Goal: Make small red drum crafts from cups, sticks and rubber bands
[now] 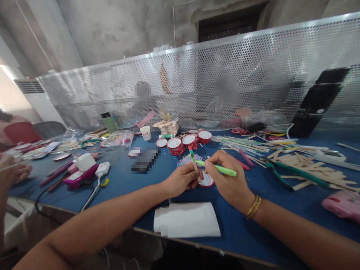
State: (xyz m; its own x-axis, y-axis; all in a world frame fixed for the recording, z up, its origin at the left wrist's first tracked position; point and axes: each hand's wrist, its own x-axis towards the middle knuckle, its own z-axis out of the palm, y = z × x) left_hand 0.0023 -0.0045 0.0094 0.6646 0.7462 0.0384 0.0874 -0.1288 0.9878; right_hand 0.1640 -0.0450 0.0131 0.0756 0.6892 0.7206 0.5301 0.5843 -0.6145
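Between the fingers of my left hand [181, 182] stands a wooden craft stick [193, 158], upright and slightly tilted, with red and green colouring on its upper part. My right hand [230, 180], with a gold bracelet at the wrist, grips a bright green marker [225, 170]. The marker's tip end points left and is at or very near the stick; contact cannot be made out. Behind the hands are a pile of small coloured loops [187, 160] and a round red-rimmed piece [207, 180], partly hidden. A folded white cloth [188, 220] lies in front of them at the table edge.
Red-rimmed round stacks [176, 145] stand behind the hands. Pliers [298, 172] rest on loose craft sticks [323, 168] at right. To the left are a phone [145, 160] and a white charger with cable [102, 169]. Another person's hand [17, 170] shows at far left.
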